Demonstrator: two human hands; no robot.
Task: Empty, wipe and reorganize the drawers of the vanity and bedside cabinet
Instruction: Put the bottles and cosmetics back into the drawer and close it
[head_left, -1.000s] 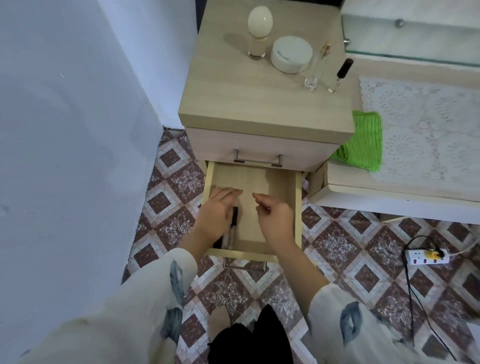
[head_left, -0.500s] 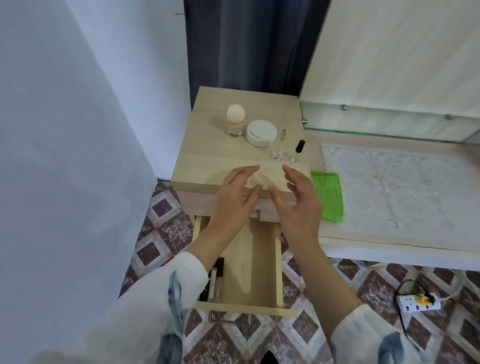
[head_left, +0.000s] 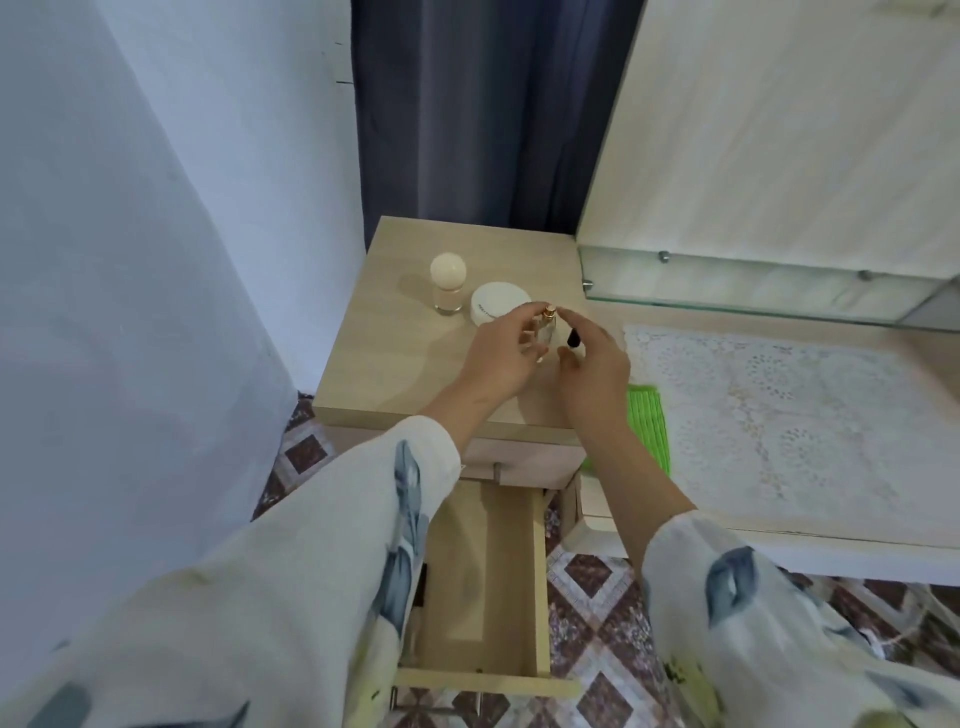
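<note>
On the bedside cabinet top (head_left: 395, 364) stand a gold-capped clear bottle (head_left: 545, 326) and a black-capped vial (head_left: 573, 338). My left hand (head_left: 501, 358) curls thumb and fingers round the gold-capped bottle. My right hand (head_left: 592, 374) hooks its index finger and thumb round the black-capped vial, whose body is hidden. Below, the lower drawer (head_left: 483, 571) stands pulled out, its floor bare in the middle. Dark slim items (head_left: 423, 587) lie at its left side, mostly hidden by my sleeve.
An egg-topped bottle (head_left: 448, 283) and a round white compact (head_left: 498, 304) stand further back. A green cloth (head_left: 647, 431) lies between cabinet and vanity top with its lace mat (head_left: 779, 415). Glass shelf (head_left: 753, 291) at right, wall at left, curtain (head_left: 483, 114) behind.
Both hands left the open drawer, rose over the cabinet's front edge and reached the two small bottles. The view tilted up from the drawer to the cabinet top.
</note>
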